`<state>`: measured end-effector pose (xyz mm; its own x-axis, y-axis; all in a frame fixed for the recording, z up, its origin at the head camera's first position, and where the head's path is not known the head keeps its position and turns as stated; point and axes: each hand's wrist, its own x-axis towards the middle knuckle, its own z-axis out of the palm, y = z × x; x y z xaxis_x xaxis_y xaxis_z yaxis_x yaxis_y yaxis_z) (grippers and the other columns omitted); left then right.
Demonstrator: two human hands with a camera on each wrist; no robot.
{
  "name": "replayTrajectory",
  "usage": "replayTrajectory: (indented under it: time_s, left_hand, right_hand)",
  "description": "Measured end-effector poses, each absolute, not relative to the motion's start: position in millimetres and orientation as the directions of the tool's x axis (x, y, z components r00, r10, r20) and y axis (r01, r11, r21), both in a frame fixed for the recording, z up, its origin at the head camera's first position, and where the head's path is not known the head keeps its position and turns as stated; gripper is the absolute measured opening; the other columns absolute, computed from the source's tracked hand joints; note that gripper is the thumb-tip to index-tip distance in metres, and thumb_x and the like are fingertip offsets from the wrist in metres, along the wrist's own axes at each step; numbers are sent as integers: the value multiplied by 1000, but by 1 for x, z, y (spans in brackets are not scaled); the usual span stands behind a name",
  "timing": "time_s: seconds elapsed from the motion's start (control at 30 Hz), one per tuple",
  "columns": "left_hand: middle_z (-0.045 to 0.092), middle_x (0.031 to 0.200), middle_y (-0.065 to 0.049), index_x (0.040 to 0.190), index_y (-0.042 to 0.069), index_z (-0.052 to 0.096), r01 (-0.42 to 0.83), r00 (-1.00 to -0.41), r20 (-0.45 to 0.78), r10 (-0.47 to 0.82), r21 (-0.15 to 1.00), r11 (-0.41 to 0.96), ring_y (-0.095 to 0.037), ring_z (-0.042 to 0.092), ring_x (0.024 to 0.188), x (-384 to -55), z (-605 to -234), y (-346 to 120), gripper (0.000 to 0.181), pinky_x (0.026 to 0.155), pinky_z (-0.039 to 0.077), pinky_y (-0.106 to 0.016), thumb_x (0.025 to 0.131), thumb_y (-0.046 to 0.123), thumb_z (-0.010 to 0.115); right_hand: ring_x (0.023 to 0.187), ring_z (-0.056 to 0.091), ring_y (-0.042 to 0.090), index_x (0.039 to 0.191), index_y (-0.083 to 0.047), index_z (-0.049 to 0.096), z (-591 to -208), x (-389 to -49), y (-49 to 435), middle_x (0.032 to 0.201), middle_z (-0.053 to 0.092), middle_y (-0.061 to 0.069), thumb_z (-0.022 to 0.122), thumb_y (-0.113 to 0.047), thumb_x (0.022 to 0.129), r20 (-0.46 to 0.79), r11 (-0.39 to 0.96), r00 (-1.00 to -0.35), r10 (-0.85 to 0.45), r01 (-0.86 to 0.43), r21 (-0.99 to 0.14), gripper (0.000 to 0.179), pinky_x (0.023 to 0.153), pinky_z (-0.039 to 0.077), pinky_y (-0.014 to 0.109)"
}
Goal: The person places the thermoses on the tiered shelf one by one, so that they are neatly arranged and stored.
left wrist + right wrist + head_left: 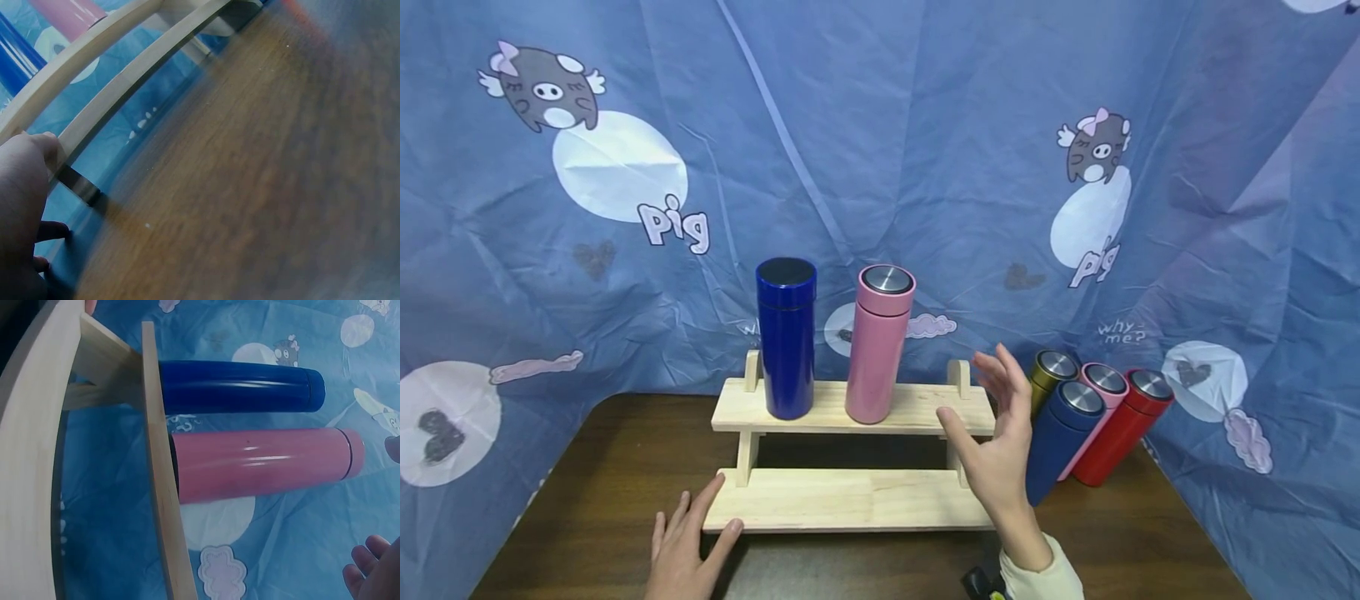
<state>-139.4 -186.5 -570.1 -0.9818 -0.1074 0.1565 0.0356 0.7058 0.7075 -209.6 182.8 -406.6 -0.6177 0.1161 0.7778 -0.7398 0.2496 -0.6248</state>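
A two-tier wooden rack (850, 500) stands on the table. On its upper shelf, a blue bottle (787, 350) and a pink bottle (877, 350) stand upright side by side. My left hand (688, 550) holds the left end of the lower shelf between thumb and index finger, its other fingers beside it. In the left wrist view the thumb (40, 144) lies against the shelf's edge. My right hand (1000, 442) is raised before the rack's right end, thumb and fingers apart with nothing between them. Its fingertips (369, 556) show right of the pink bottle in the right wrist view.
Right of the rack a cluster of bottles stands on the table: a gold one (1047, 375), a dark blue one (1063, 437), another pink one (1105, 396) and a red one (1123, 429). A blue printed cloth (880, 125) hangs behind the brown table (587, 500).
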Motion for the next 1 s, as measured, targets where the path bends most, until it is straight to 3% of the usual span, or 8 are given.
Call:
replayTrajectory:
  time_s: [0.43, 0.7, 0.87, 1.0]
  left_hand:
    - [50, 165, -29, 164, 13, 44, 87, -968, 228, -107, 700, 709, -73, 33, 150, -139, -572, -187, 67, 120, 11, -88, 109, 42, 68]
    - [46, 168, -30, 167, 13, 40, 27, -985, 141, -100, 698, 716, -72, 28, 153, -141, -569, -189, 72, 121, 8, -88, 110, 49, 65]
    - [46, 168, -29, 167, 13, 40, 22, -987, 128, -97, 707, 707, -72, 28, 154, -140, -567, -188, 72, 122, 8, -87, 110, 49, 65]
    - [45, 169, -29, 168, 12, 39, 4, -990, 100, -95, 708, 706, -72, 26, 154, -140, -567, -187, 73, 122, 7, -87, 111, 51, 64]
  right_hand:
    - [137, 59, 20, 163, 2, 43, -418, -194, 208, 144, 61, 26, 82, 21, 80, 792, 331, -591, 153, -724, -605, 93, 120, 43, 28]
    - [140, 57, 18, 163, -1, 45, -422, -185, 220, 148, 62, 14, 83, 21, 77, 790, 404, -600, 124, -697, -593, 96, 122, 41, 27]
    - [139, 59, 19, 160, 5, 46, -425, -182, 227, 149, 64, 6, 85, 20, 74, 822, 404, -561, 101, -731, -549, 96, 120, 43, 27]
    - [133, 64, 17, 156, 10, 48, -429, -183, 234, 143, 66, 13, 88, 20, 70, 845, 426, -525, 107, -743, -516, 96, 116, 47, 26]
